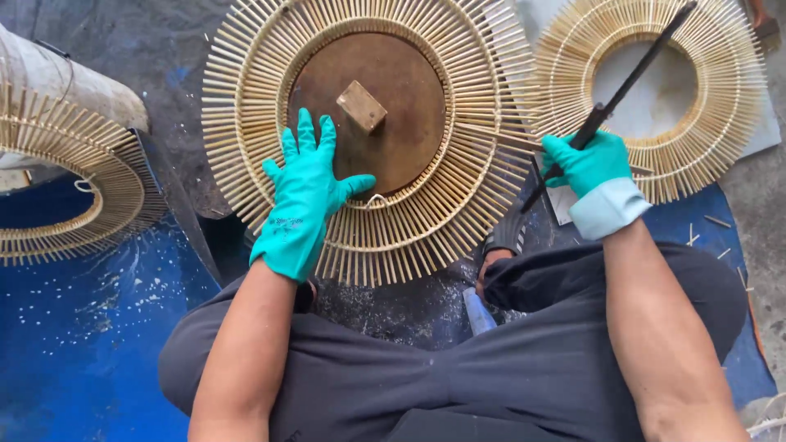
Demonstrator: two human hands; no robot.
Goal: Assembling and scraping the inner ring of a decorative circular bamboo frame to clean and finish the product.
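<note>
A round sunburst frame of thin bamboo sticks (458, 188) lies in front of me, with a brown wooden disc (405, 98) and a small wooden block (361, 105) at its centre. My left hand (304, 192), in a teal glove, rests flat with fingers spread on the frame's lower left and the disc's edge. My right hand (588, 161), also gloved in teal, grips a long dark rod-like tool (630, 82) that slants up to the right, beside the frame's right rim.
A second bamboo sunburst frame (704, 139) with an open centre lies at the upper right on a pale sheet. A third frame (74, 205) lies at the left over a blue surface (82, 344). My dark-clad knees fill the bottom.
</note>
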